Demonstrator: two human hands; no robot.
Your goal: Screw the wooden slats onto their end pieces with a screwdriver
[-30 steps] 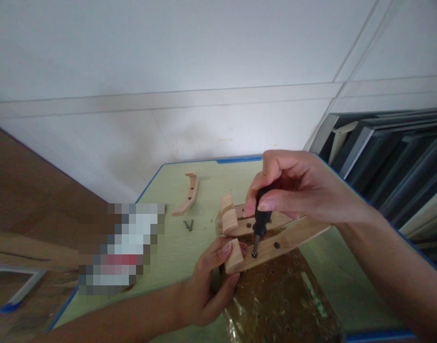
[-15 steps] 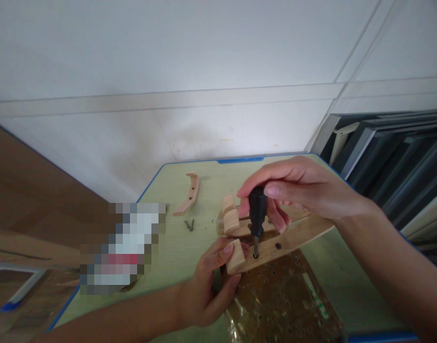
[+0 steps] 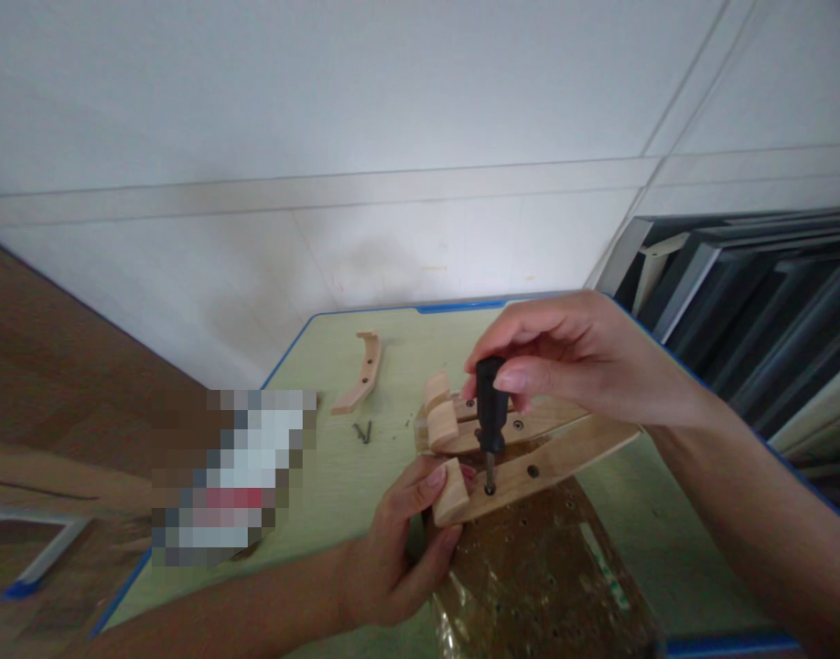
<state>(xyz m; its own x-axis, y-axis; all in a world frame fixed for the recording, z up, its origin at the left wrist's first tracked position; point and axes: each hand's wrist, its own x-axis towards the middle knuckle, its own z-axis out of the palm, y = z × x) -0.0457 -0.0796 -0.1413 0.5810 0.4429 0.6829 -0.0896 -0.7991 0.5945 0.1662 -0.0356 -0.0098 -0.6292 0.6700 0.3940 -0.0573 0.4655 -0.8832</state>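
My right hand (image 3: pixel 564 361) grips the black handle of a screwdriver (image 3: pixel 492 407), which stands nearly upright. Its tip sits in a dark hole or screw in the nearest wooden hook (image 3: pixel 564 467). A second dark screw hole shows farther along that piece. My left hand (image 3: pixel 416 531) pinches the hook's raised, blocky end, thumb on top. The hook rests across a brown block wrapped in clear tape (image 3: pixel 530 577). Just behind it lie more wooden hooks (image 3: pixel 444 424) of the same kind, partly covered by my right hand.
Another curved wooden hook (image 3: pixel 369 371) and a few loose screws (image 3: pixel 362 432) lie on the pale green, blue-edged table (image 3: pixel 310 494). A blurred-out item (image 3: pixel 255 476) is at the left. Dark panels (image 3: pixel 770 302) lean at the right, and a white wall (image 3: pixel 365 247) stands behind.
The fingers of my right hand have shifted round the screwdriver handle and curled closer in. The screwdriver tip stays at the same hole. My left hand keeps its hold on the hook.
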